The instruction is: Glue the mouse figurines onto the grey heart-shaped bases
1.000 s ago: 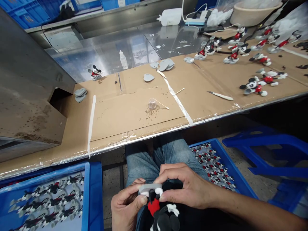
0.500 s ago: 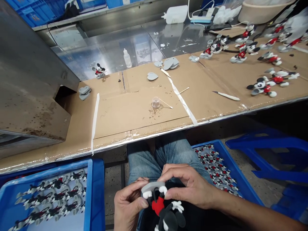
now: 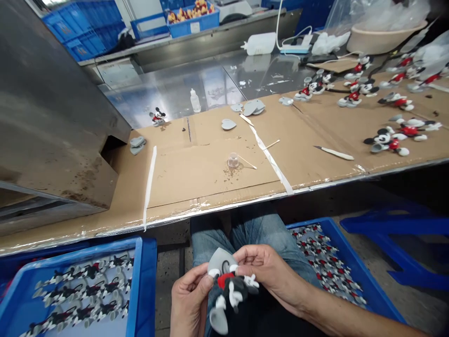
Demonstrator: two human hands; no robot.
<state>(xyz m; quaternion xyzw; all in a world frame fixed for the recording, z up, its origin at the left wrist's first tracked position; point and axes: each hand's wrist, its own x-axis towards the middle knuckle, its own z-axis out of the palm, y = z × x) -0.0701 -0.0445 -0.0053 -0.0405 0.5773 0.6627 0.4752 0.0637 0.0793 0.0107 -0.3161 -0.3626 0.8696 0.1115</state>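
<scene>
Above my lap I hold a Mickey Mouse figurine (image 3: 228, 281) with a red middle, black limbs and white shoes. Its feet stand against a grey heart-shaped base (image 3: 220, 258), whose flat face is turned partly toward me. My left hand (image 3: 191, 292) pinches the base and one shoe between thumb and fingers. At the other shoe, my right hand (image 3: 266, 271) grips the base edge in the same way. The figurine tips head-down toward me, and a grey cup-shaped part hangs at its lower end.
A blue tray (image 3: 138, 281) of figurines stands at left, another blue tray (image 3: 382, 299) at right. On the cardboard-covered bench (image 3: 196, 173) are a small clear cup (image 3: 233, 160), cotton swabs, a craft knife (image 3: 335, 153), grey hearts (image 3: 228, 124), a dropper bottle (image 3: 195, 100) and several figurines (image 3: 386, 142).
The figurine and base have been tilted, so more of the heart's flat face shows. Both hands keep their hold. My view has shifted slightly upward and left.
</scene>
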